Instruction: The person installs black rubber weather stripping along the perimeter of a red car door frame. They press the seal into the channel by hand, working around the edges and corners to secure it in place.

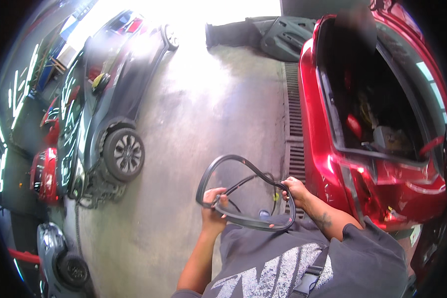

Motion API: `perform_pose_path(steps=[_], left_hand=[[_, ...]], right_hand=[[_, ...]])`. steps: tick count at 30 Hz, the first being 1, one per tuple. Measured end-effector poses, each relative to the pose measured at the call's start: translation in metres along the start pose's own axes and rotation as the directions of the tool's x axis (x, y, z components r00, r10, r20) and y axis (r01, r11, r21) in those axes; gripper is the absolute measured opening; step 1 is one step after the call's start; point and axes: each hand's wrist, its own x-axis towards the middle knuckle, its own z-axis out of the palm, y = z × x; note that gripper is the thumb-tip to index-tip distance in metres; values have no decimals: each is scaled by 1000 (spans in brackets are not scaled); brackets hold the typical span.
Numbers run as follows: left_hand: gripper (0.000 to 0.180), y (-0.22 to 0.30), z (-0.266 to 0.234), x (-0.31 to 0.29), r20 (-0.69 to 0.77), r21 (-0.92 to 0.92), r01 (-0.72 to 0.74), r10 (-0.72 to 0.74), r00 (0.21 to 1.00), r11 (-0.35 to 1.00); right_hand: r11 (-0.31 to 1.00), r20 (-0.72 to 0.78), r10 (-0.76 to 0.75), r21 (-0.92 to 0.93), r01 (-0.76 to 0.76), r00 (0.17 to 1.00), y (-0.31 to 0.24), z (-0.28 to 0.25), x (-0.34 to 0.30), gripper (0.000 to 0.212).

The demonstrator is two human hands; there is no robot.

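A long black rubber weatherstrip (202, 181) hangs in wide loops between my two hands, in front of my body. My left hand (214, 201) closes around the strip on the left side of the loops, fingers wrapped over it. On the opposite side, my right hand (295, 188) grips another stretch of the strip. Small reddish marks dot the rubber, and a yellow tag-like bit (276, 197) shows near my right hand. Close by on the right stands a red car (320, 149) with a dark opening bordered by black trim.
A slotted floor drain (294, 104) runs along the red car. Dark door panels (288, 38) lie beyond it at the far end. On the left stands a grey car (102, 107), its wheel (124, 155) facing the aisle. Another grey car (52, 248) sits at lower left.
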Motion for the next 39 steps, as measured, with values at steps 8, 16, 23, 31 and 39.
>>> perform_pose_path(steps=[8, 16, 23, 31, 39], left_hand=[[38, -243, 27, 201, 355, -353, 391, -265, 897, 850], [43, -357, 47, 512, 590, -334, 855, -620, 517, 396], [11, -272, 45, 792, 433, -715, 378, -52, 900, 588], [66, -177, 167, 990, 727, -602, 666, -42, 685, 440], [43, -119, 318, 1242, 243, -592, -338, 562, 791, 732]], right_hand=[[961, -140, -123, 230, 153, 982, -153, 76, 188, 10], [835, -526, -403, 124, 536, 749, -316, 163, 253, 14], [582, -575, -539, 275, 766, 616, -464, 240, 285, 2], [396, -496, -699, 332, 856, 516, -649, 213, 405, 5], [265, -561, -757, 205, 942, 335, -855, 160, 520, 5]])
